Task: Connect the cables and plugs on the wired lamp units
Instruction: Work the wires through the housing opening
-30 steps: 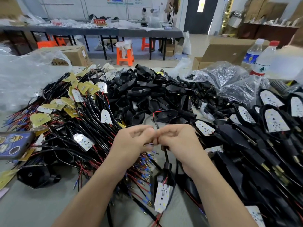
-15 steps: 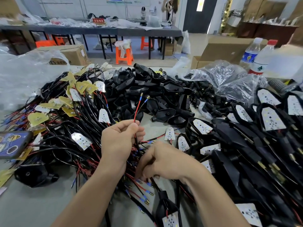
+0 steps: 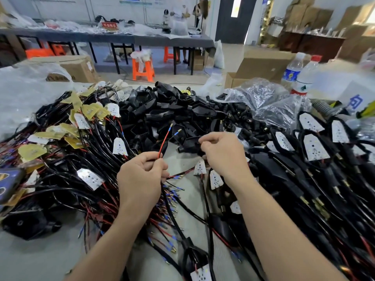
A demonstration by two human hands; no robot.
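Observation:
My left hand (image 3: 142, 175) pinches a cable whose red wire (image 3: 164, 140) and black wire stick upward, each ending in a small metal plug. My right hand (image 3: 223, 153) reaches forward to the heap of black lamp housings (image 3: 172, 116) and grips one black housing (image 3: 187, 144) at the heap's near edge. Wired LED boards (image 3: 119, 147) with black cables lie piled to the left. Assembled lamp units (image 3: 314, 148) with white LED boards lie stacked on the right.
A phone (image 3: 9, 183) lies at the left edge. A loose black housing (image 3: 28, 224) sits at the near left. Plastic bags of black parts (image 3: 269, 106) and two water bottles (image 3: 298, 74) stand at the back right. Bare grey tabletop (image 3: 36, 260) shows near me.
My right hand has left the cables near my left hand and moved forward and right to the housing heap, taking hold of a housing. My left hand keeps the upright wires.

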